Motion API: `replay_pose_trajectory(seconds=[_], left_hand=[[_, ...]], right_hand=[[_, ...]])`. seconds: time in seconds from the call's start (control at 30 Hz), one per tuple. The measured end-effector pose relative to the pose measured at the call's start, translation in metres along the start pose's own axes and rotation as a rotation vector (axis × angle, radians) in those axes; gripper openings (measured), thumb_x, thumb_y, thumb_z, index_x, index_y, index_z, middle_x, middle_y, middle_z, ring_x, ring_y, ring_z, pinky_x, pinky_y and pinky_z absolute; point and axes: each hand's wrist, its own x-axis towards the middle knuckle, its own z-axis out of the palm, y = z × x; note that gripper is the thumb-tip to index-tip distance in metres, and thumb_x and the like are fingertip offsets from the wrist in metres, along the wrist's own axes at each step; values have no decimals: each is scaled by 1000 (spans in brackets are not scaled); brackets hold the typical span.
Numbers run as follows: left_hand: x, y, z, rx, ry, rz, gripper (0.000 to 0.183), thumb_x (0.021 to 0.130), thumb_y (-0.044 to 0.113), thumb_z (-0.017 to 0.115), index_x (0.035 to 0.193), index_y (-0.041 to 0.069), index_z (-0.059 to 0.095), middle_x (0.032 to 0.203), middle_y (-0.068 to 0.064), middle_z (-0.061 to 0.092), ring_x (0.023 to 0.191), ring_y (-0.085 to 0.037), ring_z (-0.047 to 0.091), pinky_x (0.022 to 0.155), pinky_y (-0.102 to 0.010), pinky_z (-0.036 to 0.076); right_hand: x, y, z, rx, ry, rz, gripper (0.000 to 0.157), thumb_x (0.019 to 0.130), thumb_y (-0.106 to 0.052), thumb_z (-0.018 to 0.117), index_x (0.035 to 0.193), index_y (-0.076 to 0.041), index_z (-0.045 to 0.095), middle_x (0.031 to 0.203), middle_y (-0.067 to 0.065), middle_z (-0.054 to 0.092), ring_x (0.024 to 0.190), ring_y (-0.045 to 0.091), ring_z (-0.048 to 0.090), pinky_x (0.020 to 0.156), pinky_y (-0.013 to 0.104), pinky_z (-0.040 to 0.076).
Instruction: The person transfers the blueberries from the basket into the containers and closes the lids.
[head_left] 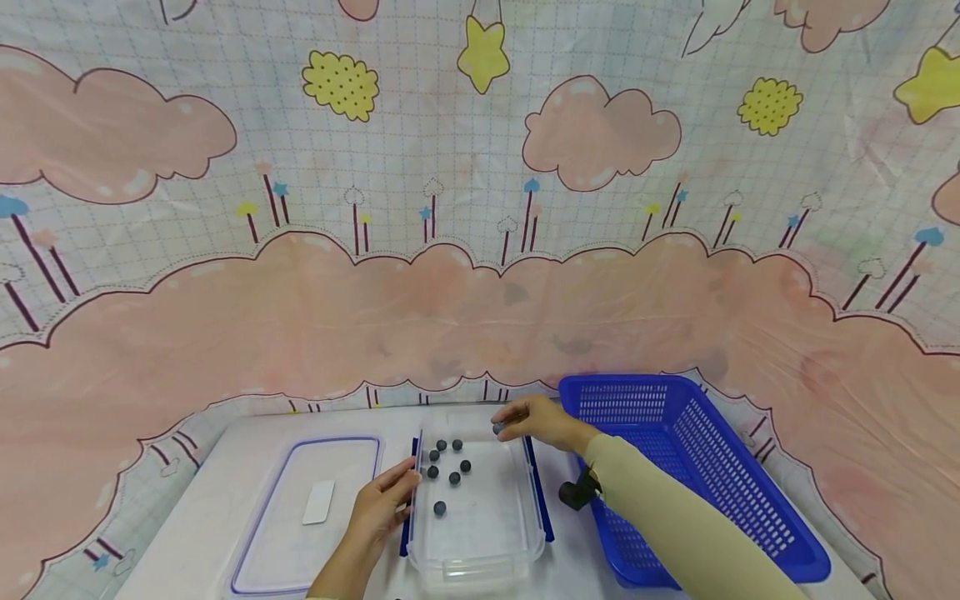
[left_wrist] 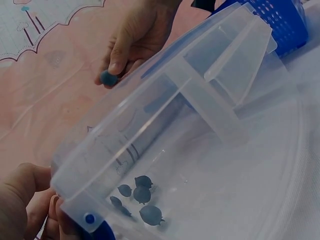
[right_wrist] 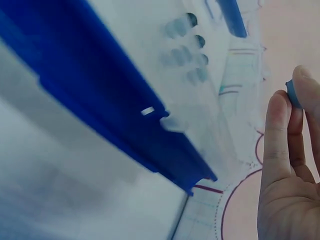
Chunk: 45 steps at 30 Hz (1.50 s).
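Note:
A clear plastic box [head_left: 495, 517] with blue side latches stands on the white table. Several dark blueberries [head_left: 439, 508] lie loose in it, mostly towards the left side; their small crowns show in the left wrist view. My left hand [head_left: 378, 508] holds the box by its left side, thumb at the rim and fingers lower down. Above the far right corner of the box, my right hand [head_left: 543, 421] pinches one blueberry [left_wrist: 108, 78] between thumb and fingertips. That same blueberry [right_wrist: 293, 94] is partly covered by the thumb in the right wrist view.
To the right stands a blue perforated basket [head_left: 738, 475], its near part partly hidden by my right sleeve [head_left: 660, 508]. A clear lid with a blue seal [head_left: 258, 533] lies left of the box, a white rectangle [head_left: 318, 502] on it. Behind hangs a patterned cloth [head_left: 450, 325].

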Motion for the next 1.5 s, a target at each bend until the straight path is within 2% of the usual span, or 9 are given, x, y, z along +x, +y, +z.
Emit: replay_pose_trajectory(seconds=[0.13,0.27,0.67,0.83,0.93,1.1,1.27,1.5], left_hand=[[1,-1,-1,-10,2,-9,47,88,20,74,132,8,62,96,6,68,85,-14,56,67,-24,51],[2,-2,-2,-13,4,-14,48,88,21,75,133,9,62,98,6,67,85,-14,56,67,-24,51],[2,-4,-4,-5,7,-15,46,88,20,74,132,9,63,96,6,67,85,-14,56,68,-25,51],[1,-3,-4,-9,3,-10,48,89,20,74,133,7,62,95,6,68,84,-13,57,68,-25,51],[0,-3,-4,-20,3,-4,47,89,19,73,133,7,62,94,8,68,83,-12,57,67,-24,51],[-1,-3,-2,-46,1,2,45,89,16,72,132,6,62,91,9,67,81,-11,56,65,-22,50],[-1,-4,1,-50,-16,5,46,89,17,73,132,6,62,91,8,67,82,-12,56,65,-23,50],[-1,-3,2,-60,-15,6,46,88,17,74,132,6,62,92,8,68,81,-11,57,65,-22,50]], right_hand=[[8,-6,7,-8,-8,11,25,88,-10,73,112,-4,71,109,4,70,99,15,64,98,39,50],[17,-11,16,-1,-8,-11,24,86,-7,75,110,-4,72,107,5,70,96,15,64,94,36,52],[37,-14,57,-3,-20,-17,22,84,-7,77,106,-5,74,102,3,71,87,11,63,89,32,54],[44,-9,70,30,-11,0,27,83,-5,77,109,2,72,103,14,70,82,10,61,83,29,54],[48,-5,78,30,0,34,26,83,-6,77,108,0,73,100,13,70,81,11,62,84,31,54],[50,4,88,11,42,82,24,83,-8,78,106,-4,74,95,5,69,82,12,62,86,36,54],[53,18,91,-3,137,146,23,80,-6,80,103,-4,75,90,2,68,79,11,58,74,27,50],[61,30,92,-29,204,139,22,76,-4,83,97,-5,76,85,2,68,75,12,59,68,22,48]])
